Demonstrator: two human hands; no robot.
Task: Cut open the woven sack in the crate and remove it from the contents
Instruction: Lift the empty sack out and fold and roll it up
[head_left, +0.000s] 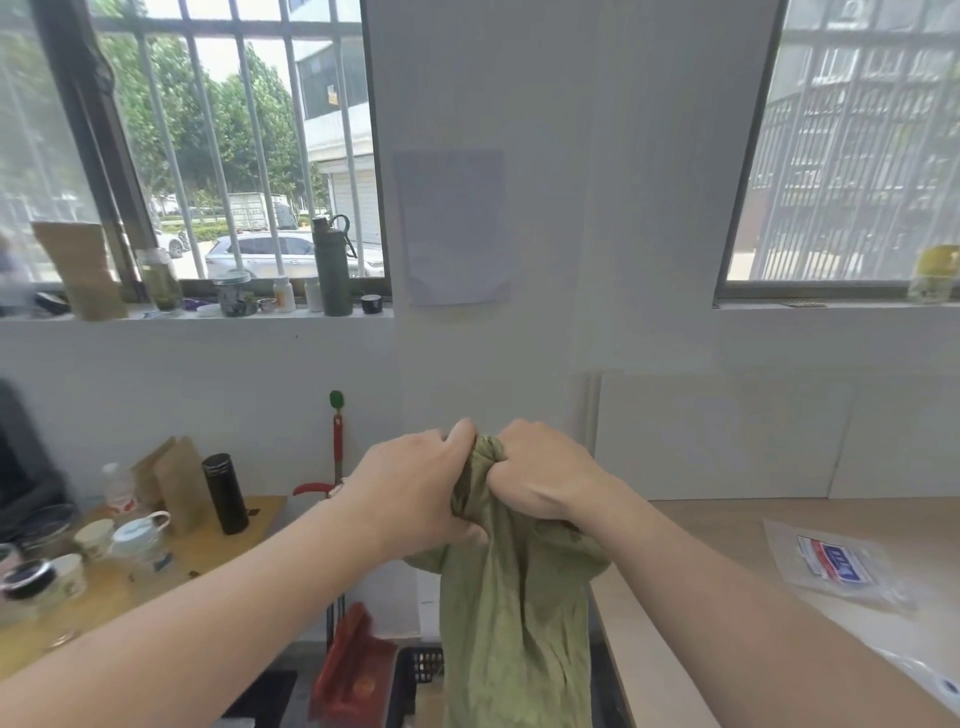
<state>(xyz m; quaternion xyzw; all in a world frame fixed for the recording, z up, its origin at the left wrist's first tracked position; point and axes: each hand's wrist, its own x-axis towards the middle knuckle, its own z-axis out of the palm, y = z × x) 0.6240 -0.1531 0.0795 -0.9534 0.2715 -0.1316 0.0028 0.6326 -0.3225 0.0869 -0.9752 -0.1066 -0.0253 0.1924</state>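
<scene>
While hands (415, 491) (543, 480) clench sack (514, 623) top, tightly curled

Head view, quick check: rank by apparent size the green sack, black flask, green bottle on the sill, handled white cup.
1. green sack, by far largest.
2. green bottle and black flask look about alike; the bottle stands farther off, so unranked.
3. handled white cup, smallest.

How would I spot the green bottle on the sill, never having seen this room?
Find the barred window on the left and follow its sill to the right end. The bottle stands upright there between small white jars and a black cap. It is dark green, far taller than those, with a loop at its top.
</scene>
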